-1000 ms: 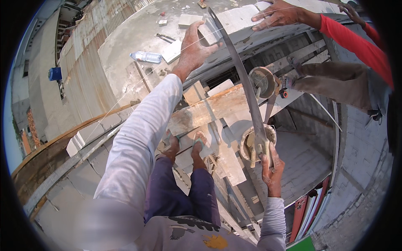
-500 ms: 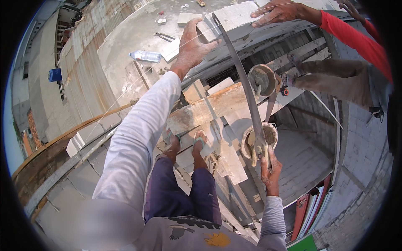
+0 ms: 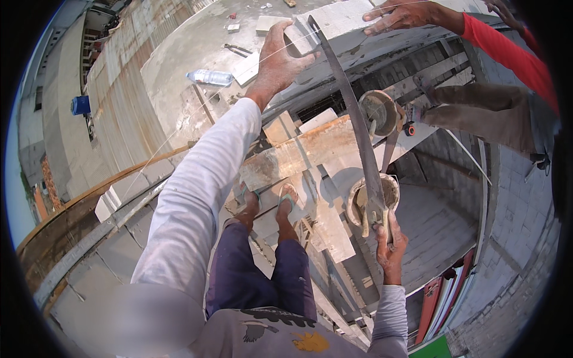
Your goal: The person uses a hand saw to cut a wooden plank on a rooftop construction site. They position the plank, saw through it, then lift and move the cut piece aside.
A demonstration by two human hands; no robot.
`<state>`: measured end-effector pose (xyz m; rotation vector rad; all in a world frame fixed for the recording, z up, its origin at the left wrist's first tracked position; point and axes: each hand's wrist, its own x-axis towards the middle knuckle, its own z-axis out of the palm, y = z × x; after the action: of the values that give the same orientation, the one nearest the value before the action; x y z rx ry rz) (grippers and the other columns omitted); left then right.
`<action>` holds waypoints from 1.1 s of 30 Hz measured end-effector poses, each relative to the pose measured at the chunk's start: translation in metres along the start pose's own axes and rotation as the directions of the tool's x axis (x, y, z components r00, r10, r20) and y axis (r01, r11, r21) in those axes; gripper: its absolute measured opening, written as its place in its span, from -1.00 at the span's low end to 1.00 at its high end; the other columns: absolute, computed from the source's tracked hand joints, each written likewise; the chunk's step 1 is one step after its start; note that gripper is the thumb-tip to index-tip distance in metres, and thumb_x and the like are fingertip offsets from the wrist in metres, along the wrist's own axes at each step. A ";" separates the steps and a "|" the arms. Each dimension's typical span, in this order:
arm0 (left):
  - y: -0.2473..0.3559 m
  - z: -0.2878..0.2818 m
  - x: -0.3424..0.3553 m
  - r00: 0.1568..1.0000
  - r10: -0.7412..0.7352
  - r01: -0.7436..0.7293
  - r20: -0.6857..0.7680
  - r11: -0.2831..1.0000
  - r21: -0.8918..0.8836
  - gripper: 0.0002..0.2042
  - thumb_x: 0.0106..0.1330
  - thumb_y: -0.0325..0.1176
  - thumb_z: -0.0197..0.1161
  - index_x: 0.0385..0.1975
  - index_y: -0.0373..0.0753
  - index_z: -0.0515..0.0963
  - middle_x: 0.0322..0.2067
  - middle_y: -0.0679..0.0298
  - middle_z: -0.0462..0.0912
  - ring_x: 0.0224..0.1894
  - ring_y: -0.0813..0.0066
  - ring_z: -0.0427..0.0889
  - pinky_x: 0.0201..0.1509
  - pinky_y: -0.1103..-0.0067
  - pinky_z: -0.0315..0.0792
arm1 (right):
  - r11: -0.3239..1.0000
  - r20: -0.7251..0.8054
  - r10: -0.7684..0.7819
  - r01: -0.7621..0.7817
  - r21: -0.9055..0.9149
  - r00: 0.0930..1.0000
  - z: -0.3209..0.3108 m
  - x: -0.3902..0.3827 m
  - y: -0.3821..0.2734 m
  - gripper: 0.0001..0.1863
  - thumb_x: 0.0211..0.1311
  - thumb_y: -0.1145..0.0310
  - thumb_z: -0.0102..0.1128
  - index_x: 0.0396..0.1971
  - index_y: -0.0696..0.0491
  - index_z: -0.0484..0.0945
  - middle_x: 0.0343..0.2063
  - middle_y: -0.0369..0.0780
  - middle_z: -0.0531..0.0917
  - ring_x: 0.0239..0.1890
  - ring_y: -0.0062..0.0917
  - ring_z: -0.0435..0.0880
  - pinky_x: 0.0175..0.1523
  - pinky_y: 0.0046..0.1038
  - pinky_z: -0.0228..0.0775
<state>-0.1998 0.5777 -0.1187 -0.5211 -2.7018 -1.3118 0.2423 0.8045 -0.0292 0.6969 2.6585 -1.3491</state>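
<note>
My right hand (image 3: 391,243) is closed round the handle of a long handsaw (image 3: 353,110). Its dark blade reaches up and away to the white block (image 3: 337,22) on top of the wall, with the tip at the block's left part. My left hand (image 3: 279,67) grips the left end of that block, thumb and fingers spread round it, just left of the blade. Another person's hand (image 3: 397,17), below a red sleeve, rests on the block farther right. A thin string runs across the block and past my left hand.
Two mortar buckets, one nearer (image 3: 391,191) and one farther (image 3: 379,113), stand right of my feet by wooden planks (image 3: 298,149). A plastic bottle (image 3: 210,77), pincers (image 3: 237,51) and block pieces lie on the concrete ledge (image 3: 173,65). A person's legs (image 3: 477,113) are at right.
The saw and my right hand have moved slightly back toward me. My left hand keeps its place on the block. The whole view has shifted a little.
</note>
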 end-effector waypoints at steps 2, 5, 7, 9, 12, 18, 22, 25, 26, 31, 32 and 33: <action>-0.002 0.000 -0.001 0.999 -0.027 0.028 0.025 0.999 -0.032 -0.10 0.16 -0.04 0.65 0.42 -0.20 0.27 0.29 -0.05 0.50 0.38 0.00 0.50 0.47 0.22 0.39 | 0.999 -0.004 0.023 -0.024 -0.025 1.000 -0.009 -0.005 -0.008 -0.47 0.54 0.39 0.22 0.46 0.05 0.50 -0.13 -0.08 0.81 -0.23 -0.53 0.74 -0.03 -0.45 0.56; -0.007 0.003 0.002 1.000 -0.004 0.004 0.008 1.000 0.000 -0.08 0.13 -0.02 0.66 0.41 -0.20 0.26 0.29 -0.03 0.45 0.34 0.00 0.51 0.46 0.19 0.42 | 0.996 0.006 0.064 -0.064 -0.055 0.998 -0.036 0.020 -0.077 -0.47 0.62 0.30 0.16 0.49 0.06 0.46 -0.34 -0.25 0.77 -0.48 -0.72 0.56 -0.32 -0.57 0.48; -0.006 0.003 0.001 1.000 0.005 -0.005 -0.002 1.000 0.025 -0.07 0.12 -0.02 0.67 0.41 -0.20 0.25 0.29 -0.01 0.43 0.33 0.01 0.51 0.45 0.18 0.43 | 0.994 0.018 0.040 -0.038 -0.102 0.999 -0.053 0.016 -0.101 -0.49 0.62 0.29 0.16 0.47 0.09 0.49 -0.37 -0.26 0.75 -0.48 -0.71 0.56 -0.32 -0.56 0.47; -0.006 -0.002 0.003 1.000 -0.014 0.014 0.012 0.999 0.033 -0.08 0.12 -0.04 0.67 0.41 -0.20 0.25 0.30 -0.01 0.43 0.34 0.01 0.51 0.45 0.18 0.44 | 0.991 0.039 0.016 -0.011 -0.131 0.999 -0.060 0.015 -0.115 -0.51 0.58 0.33 0.20 0.43 0.09 0.53 -0.28 -0.16 0.77 -0.36 -0.62 0.66 -0.19 -0.51 0.51; 0.002 -0.003 0.001 0.996 -0.079 0.079 0.052 0.997 0.004 -0.09 0.14 -0.06 0.66 0.42 -0.19 0.24 0.32 -0.02 0.43 0.36 0.01 0.51 0.46 0.18 0.43 | 0.994 0.072 0.020 -0.012 -0.107 0.997 -0.057 0.015 -0.113 -0.51 0.52 0.41 0.26 0.40 0.06 0.56 -0.02 0.03 0.82 -0.07 -0.44 0.84 0.11 -0.43 0.58; 0.003 -0.004 0.000 0.998 -0.061 0.061 0.029 0.998 -0.002 -0.09 0.15 -0.03 0.65 0.43 -0.21 0.27 0.34 -0.06 0.46 0.41 -0.02 0.46 0.47 0.20 0.39 | 0.984 0.072 -0.171 0.166 0.068 0.983 -0.054 0.059 -0.164 -0.48 0.51 0.27 0.27 0.35 0.19 0.55 0.06 0.02 0.77 0.04 -0.40 0.77 0.20 -0.32 0.55; 0.002 -0.004 0.003 0.997 -0.070 0.070 0.023 0.997 -0.014 -0.09 0.15 -0.03 0.65 0.43 -0.19 0.27 0.33 -0.02 0.47 0.39 -0.03 0.47 0.46 0.20 0.40 | 0.958 0.036 -0.219 0.208 0.198 0.975 -0.073 0.040 -0.141 -0.40 0.48 0.08 0.28 0.28 0.25 0.55 0.04 0.01 0.75 0.04 -0.32 0.75 0.21 -0.30 0.54; 0.001 -0.001 0.004 0.998 -0.061 0.062 0.021 0.997 -0.036 -0.11 0.16 -0.04 0.65 0.42 -0.18 0.28 0.30 -0.02 0.48 0.37 -0.02 0.48 0.46 0.20 0.40 | 0.976 -0.093 -0.216 0.218 0.013 0.972 -0.076 0.025 -0.104 -0.42 0.48 0.07 0.26 0.24 0.26 0.58 0.04 0.02 0.75 0.07 -0.26 0.77 0.22 -0.29 0.55; 0.004 -0.001 0.005 0.997 -0.069 0.070 0.030 0.997 -0.037 -0.12 0.16 -0.05 0.65 0.42 -0.18 0.29 0.30 -0.02 0.48 0.37 -0.01 0.48 0.45 0.20 0.41 | 0.970 -0.140 -0.240 0.242 -0.006 0.961 -0.074 0.032 -0.102 -0.46 0.48 0.11 0.27 0.22 0.25 0.60 0.05 0.03 0.76 0.08 -0.25 0.78 0.23 -0.29 0.56; 0.002 -0.003 0.003 0.997 -0.062 0.063 0.040 0.998 -0.019 -0.10 0.15 -0.05 0.65 0.42 -0.21 0.27 0.30 -0.02 0.49 0.36 0.00 0.49 0.45 0.19 0.42 | 0.921 -0.170 -0.390 0.380 -0.088 0.905 -0.039 0.115 -0.179 -0.55 0.48 0.24 0.29 0.18 0.25 0.65 0.07 0.06 0.78 0.10 -0.23 0.80 0.24 -0.31 0.57; 0.002 -0.005 0.002 0.998 -0.049 0.049 0.028 0.998 -0.026 -0.09 0.15 -0.03 0.64 0.42 -0.22 0.26 0.29 -0.02 0.49 0.37 -0.01 0.49 0.46 0.19 0.41 | 0.911 -0.150 -0.412 0.402 -0.095 0.899 -0.035 0.123 -0.184 -0.56 0.48 0.26 0.29 0.18 0.26 0.65 0.07 0.06 0.77 0.10 -0.24 0.80 0.23 -0.31 0.57; 0.000 -0.005 0.003 0.998 -0.049 0.049 0.027 0.999 -0.021 -0.09 0.15 -0.04 0.64 0.42 -0.21 0.26 0.29 -0.02 0.49 0.37 -0.01 0.49 0.46 0.19 0.41 | 0.934 -0.159 -0.357 0.350 -0.071 0.921 -0.038 0.119 -0.176 -0.56 0.48 0.25 0.29 0.18 0.26 0.66 0.07 0.06 0.77 0.09 -0.24 0.80 0.23 -0.32 0.57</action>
<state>-0.2031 0.5746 -0.1144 -0.4810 -2.7417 -1.3569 0.0655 0.7876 0.0934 0.3483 3.0544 -1.3573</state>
